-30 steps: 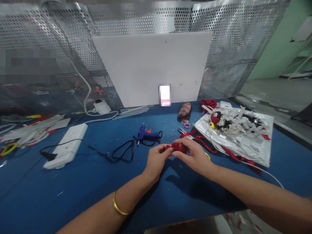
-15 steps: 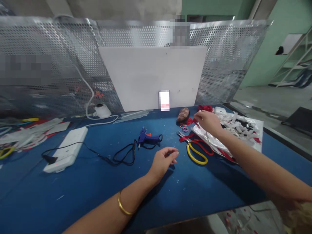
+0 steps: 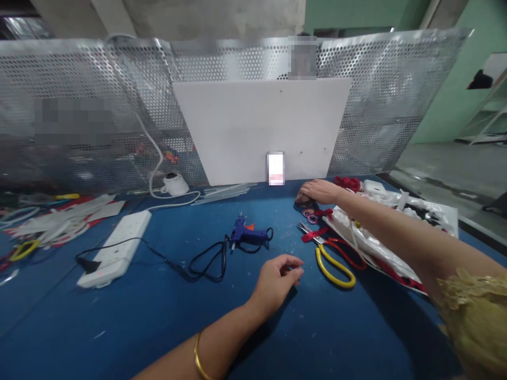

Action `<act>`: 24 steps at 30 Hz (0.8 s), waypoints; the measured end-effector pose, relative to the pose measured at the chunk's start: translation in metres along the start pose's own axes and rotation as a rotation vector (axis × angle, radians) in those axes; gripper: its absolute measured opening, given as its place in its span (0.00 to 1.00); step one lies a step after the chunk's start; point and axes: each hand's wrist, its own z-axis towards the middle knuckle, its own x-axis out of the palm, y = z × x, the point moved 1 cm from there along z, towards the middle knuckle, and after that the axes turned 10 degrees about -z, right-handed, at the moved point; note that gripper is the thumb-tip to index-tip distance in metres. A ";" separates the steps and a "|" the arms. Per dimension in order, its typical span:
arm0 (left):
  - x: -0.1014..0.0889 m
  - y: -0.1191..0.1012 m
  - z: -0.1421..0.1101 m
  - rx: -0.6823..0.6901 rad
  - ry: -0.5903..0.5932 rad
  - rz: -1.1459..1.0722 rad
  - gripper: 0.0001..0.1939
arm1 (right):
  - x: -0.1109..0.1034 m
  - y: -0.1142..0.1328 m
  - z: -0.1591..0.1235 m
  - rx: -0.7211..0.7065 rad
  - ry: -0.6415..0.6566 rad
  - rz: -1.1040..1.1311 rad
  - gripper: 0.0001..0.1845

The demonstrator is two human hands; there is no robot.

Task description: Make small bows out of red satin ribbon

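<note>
My left hand (image 3: pixel 278 279) rests over the blue table, fingers loosely curled and apart from the thumb, with nothing visible in it. Stretched to the back right, my right hand (image 3: pixel 321 191) has its fingers bent over a small brown checked pouch (image 3: pixel 300 199), hiding most of it. Colourful hair ties (image 3: pixel 312 217) lie just in front of the pouch. Scissors (image 3: pixel 336 270) with one yellow and one red handle lie right of my left hand, a red ribbon piece (image 3: pixel 313 235) across their blades. A blue glue gun (image 3: pixel 250 234) lies beyond my left hand.
A white power strip (image 3: pixel 119 245) with a black plug sits on the left, near paper scraps (image 3: pixel 67 221). Clear glue sticks (image 3: pixel 225 193) and a lit phone (image 3: pixel 276 169) are at the back. To the right are a white plastic bag (image 3: pixel 352 232) and red flowers (image 3: pixel 347 183).
Both hands held a red fabric piece together; they have since parted. My right hand went to the red ribbon by the bag, then left onto the pouch. My left hand stayed low, loosened.
</note>
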 end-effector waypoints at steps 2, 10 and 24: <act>0.001 -0.001 0.000 -0.006 -0.001 0.017 0.10 | 0.006 -0.010 0.004 0.009 0.048 -0.059 0.13; 0.001 0.001 0.000 -0.022 0.021 0.080 0.10 | 0.010 -0.038 0.021 0.366 0.044 -0.154 0.14; 0.000 0.004 -0.001 0.052 0.063 0.091 0.09 | -0.070 0.068 -0.165 0.346 -0.162 0.082 0.18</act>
